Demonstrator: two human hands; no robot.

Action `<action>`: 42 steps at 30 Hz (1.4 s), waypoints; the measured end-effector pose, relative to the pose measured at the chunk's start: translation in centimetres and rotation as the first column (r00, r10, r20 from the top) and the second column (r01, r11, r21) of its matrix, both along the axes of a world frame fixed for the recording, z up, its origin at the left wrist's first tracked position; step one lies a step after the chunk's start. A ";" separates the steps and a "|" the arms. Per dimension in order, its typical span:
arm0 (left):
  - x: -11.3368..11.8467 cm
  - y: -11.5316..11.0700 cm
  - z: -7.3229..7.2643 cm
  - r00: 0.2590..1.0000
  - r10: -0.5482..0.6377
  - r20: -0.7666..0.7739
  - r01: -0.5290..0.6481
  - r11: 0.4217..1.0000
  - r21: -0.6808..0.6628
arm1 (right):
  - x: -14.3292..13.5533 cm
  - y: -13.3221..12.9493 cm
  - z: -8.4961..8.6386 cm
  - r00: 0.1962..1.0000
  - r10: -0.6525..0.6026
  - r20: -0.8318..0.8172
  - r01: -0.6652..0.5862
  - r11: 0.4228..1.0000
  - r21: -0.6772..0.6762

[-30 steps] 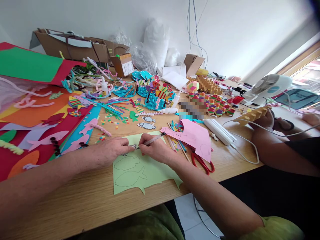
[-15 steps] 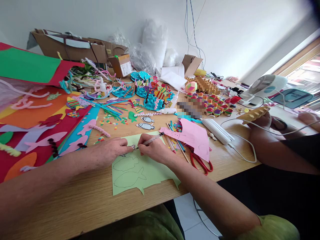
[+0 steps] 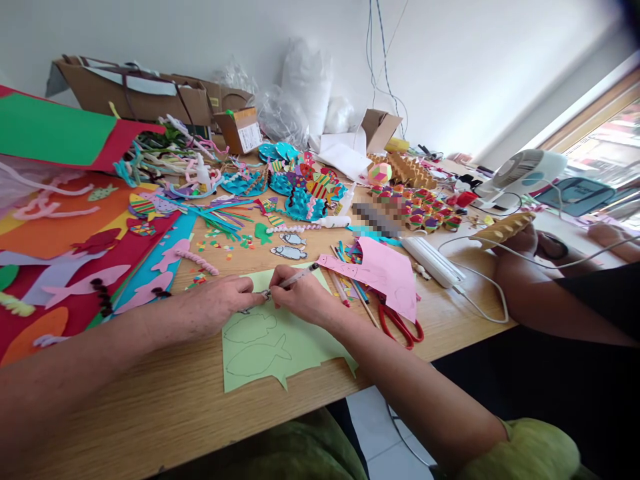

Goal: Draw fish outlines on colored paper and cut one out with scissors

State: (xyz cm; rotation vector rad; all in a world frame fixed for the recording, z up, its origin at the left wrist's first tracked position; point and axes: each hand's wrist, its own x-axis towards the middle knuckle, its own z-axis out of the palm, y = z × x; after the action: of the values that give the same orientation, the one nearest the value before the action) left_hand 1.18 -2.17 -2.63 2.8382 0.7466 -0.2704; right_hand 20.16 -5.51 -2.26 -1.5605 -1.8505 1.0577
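Working at a wooden table (image 3: 175, 400), with both bare hands over a pale green sheet (image 3: 313, 343). Holding a pen (image 3: 299, 275) in the right hand (image 3: 303, 295), with fingers closed round the barrel, slanting the upper end to the right and bringing the tip down at the edge of a small grey-and-white cutout (image 3: 265, 294). Pressing that cutout onto the upper part of the green sheet with the left hand (image 3: 220, 303), without gripping, with fingers reaching forward low over the paper; covering most of the cutout, so leaving its full shape hidden.

Drawn on the same sheet, nearer to the body: two fish outlines (image 3: 257, 359), one above the other. Cut unevenly along the near edge.

Lying beyond the sheet: two grey fish cutouts (image 3: 289, 252), one behind the other. To the right of the hands: several pencils (image 3: 367, 307), then a pink sheet (image 3: 397, 273) partly covering a pair of scissors (image 3: 419, 331) with red handles. Past those, a long white bar (image 3: 433, 260) with a cord.

Spread at the left: coloured paper (image 3: 65, 230), with pink fish shapes (image 3: 173, 255) near the left forearm. Crowded farther back: turquoise craft pieces (image 3: 305, 208) and a cardboard box (image 3: 135, 100). At the far right, in another person's hand (image 3: 523, 239): a bumpy tan piece (image 3: 500, 230).
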 end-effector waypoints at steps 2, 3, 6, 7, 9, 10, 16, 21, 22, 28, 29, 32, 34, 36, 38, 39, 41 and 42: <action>-0.1 0.0 -0.1 1.000 0.000 0.023 0.000 1.000 -0.008 | 0.0 0.0 0.0 1.000 0.003 0.003 -0.003 1.000 0.000; -0.1 0.1 -0.2 1.000 0.002 0.031 -0.002 1.000 -0.008 | 0.0 0.0 0.0 1.000 0.005 0.005 -0.005 1.000 0.001; -0.2 0.0 -0.3 1.000 0.005 0.019 -0.005 1.000 0.004 | 0.0 -0.1 0.2 1.000 0.007 0.008 -0.007 1.000 0.001; -0.2 0.0 -0.3 1.000 0.005 0.008 -0.005 1.000 0.005 | 0.0 -0.1 0.3 1.000 0.007 0.009 -0.007 1.000 0.001; -0.2 -0.1 -0.2 1.000 0.006 -0.006 -0.006 1.000 0.002 | 0.0 -0.1 0.4 1.000 0.005 0.008 -0.005 1.000 0.001; -0.1 -0.1 -0.1 1.000 0.008 -0.008 -0.008 1.000 0.000 | 0.0 -0.1 0.4 1.000 0.003 0.006 -0.003 1.000 0.000; 0.1 0.0 0.0 1.000 0.026 0.015 -0.026 1.000 -0.012 | 0.1 0.0 0.2 1.000 -0.006 -0.021 0.006 1.000 -0.016; 0.1 0.1 0.0 0.998 0.009 0.056 -0.007 0.999 -0.031 | 0.1 0.0 0.3 0.999 -0.038 -0.034 0.037 0.999 -0.023; 0.1 0.1 0.0 0.999 0.010 0.051 -0.008 0.999 -0.034 | 0.1 0.0 0.3 0.998 -0.043 -0.035 0.042 0.999 -0.024; 0.0 -0.1 0.1 0.999 0.020 0.036 -0.019 1.000 -0.014 | 0.1 0.0 0.3 0.997 -0.065 -0.037 0.065 0.998 -0.024; 0.0 -0.1 0.1 0.999 0.018 0.044 -0.018 1.000 -0.014 | 0.0 0.1 0.2 0.997 -0.069 -0.036 0.068 0.997 -0.022; 0.0 -0.1 0.0 0.997 0.027 0.077 -0.025 0.999 -0.020 | 0.0 0.1 0.2 0.997 -0.078 -0.030 0.077 0.997 -0.017; -0.1 -0.1 -0.1 0.996 0.025 0.090 -0.024 1.000 -0.016 | -0.1 0.1 0.2 0.996 -0.081 -0.024 0.081 0.997 -0.014; -0.1 -0.1 -0.2 0.995 0.020 0.099 -0.019 1.000 -0.016 | -0.1 0.2 0.2 0.996 -0.084 -0.020 0.083 0.996 -0.013; -0.1 -0.1 -0.2 0.995 0.028 0.101 -0.025 0.999 -0.024 | -0.1 0.2 0.1 0.996 -0.087 -0.018 0.087 0.996 -0.016; -0.1 -0.2 -0.1 0.994 0.034 0.101 -0.032 0.999 -0.027 | -0.1 0.2 0.1 0.996 -0.089 -0.019 0.089 0.996 -0.018; -0.1 -0.2 0.1 0.994 0.045 0.096 -0.042 0.999 -0.030 | -0.2 0.1 0.1 0.995 -0.094 -0.022 0.093 0.995 -0.023; -0.1 -0.3 0.2 0.995 0.048 0.092 -0.046 0.998 -0.032 | -0.2 0.1 0.1 0.995 -0.096 -0.024 0.095 0.995 -0.025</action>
State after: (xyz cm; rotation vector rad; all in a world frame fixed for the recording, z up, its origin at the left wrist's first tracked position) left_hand 1.11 -2.45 -2.45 2.7795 0.7821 -0.1402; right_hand 19.98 -5.36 -2.17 -1.6248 -1.7350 1.0545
